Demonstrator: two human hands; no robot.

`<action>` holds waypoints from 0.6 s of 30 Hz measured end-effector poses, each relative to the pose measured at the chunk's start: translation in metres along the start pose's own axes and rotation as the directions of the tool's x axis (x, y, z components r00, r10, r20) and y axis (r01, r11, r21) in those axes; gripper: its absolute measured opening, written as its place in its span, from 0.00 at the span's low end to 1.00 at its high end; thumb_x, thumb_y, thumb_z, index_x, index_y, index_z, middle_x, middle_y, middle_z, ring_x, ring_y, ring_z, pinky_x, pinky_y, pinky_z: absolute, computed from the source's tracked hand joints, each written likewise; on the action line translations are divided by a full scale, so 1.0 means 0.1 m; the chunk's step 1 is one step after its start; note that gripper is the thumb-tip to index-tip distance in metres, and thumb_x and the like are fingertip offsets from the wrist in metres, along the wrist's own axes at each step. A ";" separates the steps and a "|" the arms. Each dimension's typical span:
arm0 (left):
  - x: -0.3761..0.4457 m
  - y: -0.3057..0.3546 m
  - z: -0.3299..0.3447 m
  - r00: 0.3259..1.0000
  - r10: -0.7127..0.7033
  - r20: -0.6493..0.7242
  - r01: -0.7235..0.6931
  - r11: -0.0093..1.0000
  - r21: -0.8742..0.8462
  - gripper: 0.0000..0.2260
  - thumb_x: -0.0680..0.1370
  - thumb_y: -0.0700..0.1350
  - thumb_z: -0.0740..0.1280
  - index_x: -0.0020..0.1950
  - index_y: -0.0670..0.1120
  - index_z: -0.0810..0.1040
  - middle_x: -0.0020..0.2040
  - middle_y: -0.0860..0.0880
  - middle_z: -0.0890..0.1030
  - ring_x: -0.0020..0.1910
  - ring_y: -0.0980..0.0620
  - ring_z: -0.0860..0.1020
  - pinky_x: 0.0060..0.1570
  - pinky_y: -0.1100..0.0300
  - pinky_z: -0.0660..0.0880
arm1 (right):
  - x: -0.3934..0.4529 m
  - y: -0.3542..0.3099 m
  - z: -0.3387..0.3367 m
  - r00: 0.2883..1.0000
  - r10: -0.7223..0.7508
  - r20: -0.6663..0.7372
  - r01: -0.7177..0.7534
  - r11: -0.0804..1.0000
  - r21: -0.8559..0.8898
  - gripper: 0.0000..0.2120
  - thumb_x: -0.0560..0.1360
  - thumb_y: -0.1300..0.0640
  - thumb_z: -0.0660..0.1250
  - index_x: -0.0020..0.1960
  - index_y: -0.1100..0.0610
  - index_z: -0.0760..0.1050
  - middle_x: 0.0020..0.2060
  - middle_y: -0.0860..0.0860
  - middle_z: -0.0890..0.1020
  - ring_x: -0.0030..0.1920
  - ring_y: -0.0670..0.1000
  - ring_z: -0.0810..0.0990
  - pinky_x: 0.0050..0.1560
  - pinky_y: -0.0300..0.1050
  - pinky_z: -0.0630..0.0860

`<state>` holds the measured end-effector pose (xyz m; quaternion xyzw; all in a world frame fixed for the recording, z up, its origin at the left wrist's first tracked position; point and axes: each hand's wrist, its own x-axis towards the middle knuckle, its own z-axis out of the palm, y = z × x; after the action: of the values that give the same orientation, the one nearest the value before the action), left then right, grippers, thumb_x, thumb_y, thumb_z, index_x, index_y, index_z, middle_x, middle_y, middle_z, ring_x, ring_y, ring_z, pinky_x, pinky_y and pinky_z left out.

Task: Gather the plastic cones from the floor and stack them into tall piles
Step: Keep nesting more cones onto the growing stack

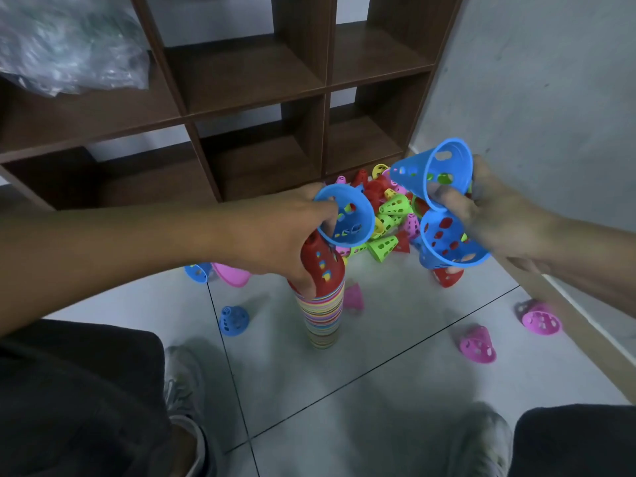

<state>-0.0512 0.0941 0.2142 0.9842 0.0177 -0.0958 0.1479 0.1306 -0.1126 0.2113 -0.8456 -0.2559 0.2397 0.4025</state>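
Observation:
A tall multicoloured stack of cones (323,315) stands on the floor at the centre, topped by a red cone (325,270). My left hand (275,235) pinches a blue cone (347,216) by its rim just above that red top, while its lower fingers touch the red cone. My right hand (495,218) grips two blue cones, one pointing up-left (430,170) and one hanging below it (447,242). A heap of loose green, yellow, red and pink cones (385,208) lies behind, against the shelf.
A dark wooden cube shelf (261,98) stands behind the heap, with a plastic bag (69,43) on it. A grey wall (550,80) is at the right. Loose blue (234,320) and pink cones (478,344) (540,320) lie on the tiles. My knees and shoes frame the bottom.

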 end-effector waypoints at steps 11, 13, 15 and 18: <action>-0.07 0.05 -0.42 0.984 -0.034 -0.177 0.019 0.996 -0.086 0.23 0.67 0.70 0.66 0.50 0.54 0.75 0.44 0.54 0.77 0.40 0.57 0.75 0.36 0.68 0.70 | -0.09 0.04 -0.05 1.000 -0.014 0.019 0.014 1.000 0.017 0.17 0.80 0.42 0.63 0.66 0.46 0.65 0.48 0.48 0.80 0.47 0.48 0.81 0.39 0.43 0.75; -0.10 0.05 -0.45 0.970 -0.027 -0.242 -0.005 0.992 -0.128 0.21 0.70 0.67 0.68 0.50 0.52 0.73 0.36 0.53 0.77 0.34 0.57 0.75 0.32 0.67 0.70 | -0.10 0.02 -0.04 1.000 -0.014 0.020 0.014 1.000 0.020 0.17 0.80 0.42 0.63 0.66 0.45 0.65 0.47 0.48 0.80 0.47 0.48 0.81 0.38 0.43 0.75; -0.15 0.05 -0.49 0.952 -0.022 -0.306 -0.028 0.987 -0.159 0.22 0.70 0.64 0.70 0.53 0.51 0.68 0.35 0.50 0.78 0.29 0.54 0.75 0.29 0.63 0.71 | -0.11 0.00 -0.03 0.999 -0.020 0.025 0.020 1.000 0.018 0.16 0.81 0.42 0.63 0.65 0.45 0.65 0.47 0.47 0.80 0.46 0.47 0.81 0.37 0.41 0.74; -0.21 0.07 -0.56 0.925 -0.025 -0.380 -0.044 0.984 -0.171 0.31 0.67 0.65 0.72 0.60 0.53 0.61 0.44 0.45 0.79 0.32 0.50 0.77 0.32 0.57 0.75 | -0.12 -0.03 -0.03 0.999 -0.033 0.024 0.032 0.999 0.013 0.16 0.81 0.43 0.63 0.65 0.44 0.64 0.46 0.47 0.80 0.44 0.45 0.80 0.35 0.39 0.73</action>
<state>-0.0612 0.1039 0.2728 0.9671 0.0498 0.0996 0.2286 0.1226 -0.1198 0.2173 -0.8359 -0.2729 0.2449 0.4085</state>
